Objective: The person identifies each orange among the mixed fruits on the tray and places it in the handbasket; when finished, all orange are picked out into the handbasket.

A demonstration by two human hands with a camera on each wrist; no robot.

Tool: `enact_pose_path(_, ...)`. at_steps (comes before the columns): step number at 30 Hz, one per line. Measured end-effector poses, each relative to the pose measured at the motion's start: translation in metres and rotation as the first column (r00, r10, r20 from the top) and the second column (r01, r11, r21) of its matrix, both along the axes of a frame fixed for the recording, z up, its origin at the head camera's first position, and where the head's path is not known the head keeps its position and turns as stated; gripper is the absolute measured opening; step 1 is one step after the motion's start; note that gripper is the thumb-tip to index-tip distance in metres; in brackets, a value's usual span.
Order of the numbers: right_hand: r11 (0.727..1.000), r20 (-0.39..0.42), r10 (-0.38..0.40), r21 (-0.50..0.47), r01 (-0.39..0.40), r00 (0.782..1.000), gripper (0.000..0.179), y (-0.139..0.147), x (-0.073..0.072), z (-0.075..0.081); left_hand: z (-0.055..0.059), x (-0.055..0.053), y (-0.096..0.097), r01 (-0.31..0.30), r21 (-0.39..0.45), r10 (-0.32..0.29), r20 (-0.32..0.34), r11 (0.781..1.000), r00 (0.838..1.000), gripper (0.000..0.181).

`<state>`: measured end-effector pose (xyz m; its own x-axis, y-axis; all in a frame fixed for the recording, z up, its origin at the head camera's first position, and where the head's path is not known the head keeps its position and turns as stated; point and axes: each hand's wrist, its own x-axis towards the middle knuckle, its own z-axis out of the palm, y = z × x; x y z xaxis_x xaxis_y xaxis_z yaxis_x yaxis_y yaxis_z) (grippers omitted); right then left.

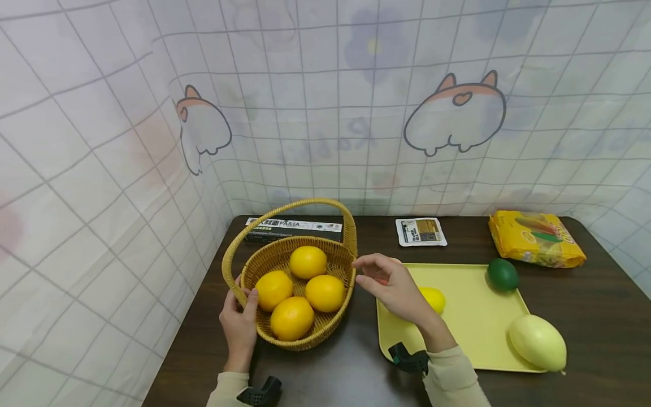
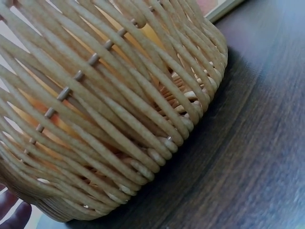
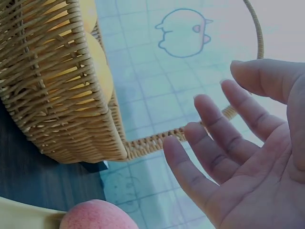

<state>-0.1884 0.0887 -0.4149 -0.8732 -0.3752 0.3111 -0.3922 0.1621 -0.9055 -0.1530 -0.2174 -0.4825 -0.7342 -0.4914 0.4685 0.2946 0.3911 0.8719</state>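
A wicker basket (image 1: pixel 315 339) with a tall arched handle stands on the dark table, holding several yellow-orange lemon-like fruits (image 1: pixel 292 318). At its left side my left hand (image 1: pixel 239 325) grips the rim by the foot of the handle, thumb on the inner side. In the left wrist view only fingertips (image 2: pixel 18 217) show against the wicker (image 2: pixel 109 95). My right hand (image 1: pixel 394 285) is raised just right of the basket, over the tray's left edge. In the right wrist view this hand (image 3: pixel 252 143) has loosely spread fingers and an unoccupied palm, the basket (image 3: pixel 62 109) beyond it.
Right of the basket lies a yellow tray (image 1: pixel 473 316). It bears a yellow fruit (image 1: pixel 434 298), a dark green fruit (image 1: pixel 502 275) and a pale yellow one (image 1: pixel 537 342). A pinkish fruit (image 3: pixel 97 215) sits by it. Behind are a pasta box (image 1: pixel 325 227), a flat packet (image 1: pixel 421 232) and a yellow bag (image 1: pixel 536 238).
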Motion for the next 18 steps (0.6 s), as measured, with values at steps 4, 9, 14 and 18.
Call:
enact_pose_path(4,1.000,-0.011,-0.013,0.024,0.014,1.000,0.023,0.000,0.000,0.000,-0.001,0.000,0.000,-0.004,0.012,0.004,0.005,1.000,1.000,0.013)
enact_pose_path(9,0.998,-0.035,-0.033,0.057,0.035,0.999,0.022,0.001,0.001,0.000,-0.020,-0.012,-0.008,0.016,0.032,-0.016,0.018,0.999,1.000,0.015)
enact_pose_path(14,0.995,-0.036,-0.062,0.083,0.064,0.997,0.023,0.004,0.005,0.004,-0.028,-0.016,-0.012,-0.023,-0.042,0.022,-0.016,0.999,1.000,0.014)
enact_pose_path(18,0.995,-0.015,-0.075,0.062,0.076,0.997,0.024,0.005,0.011,0.005,-0.027,-0.014,-0.016,-0.073,-0.107,0.069,-0.045,0.992,0.997,0.010)
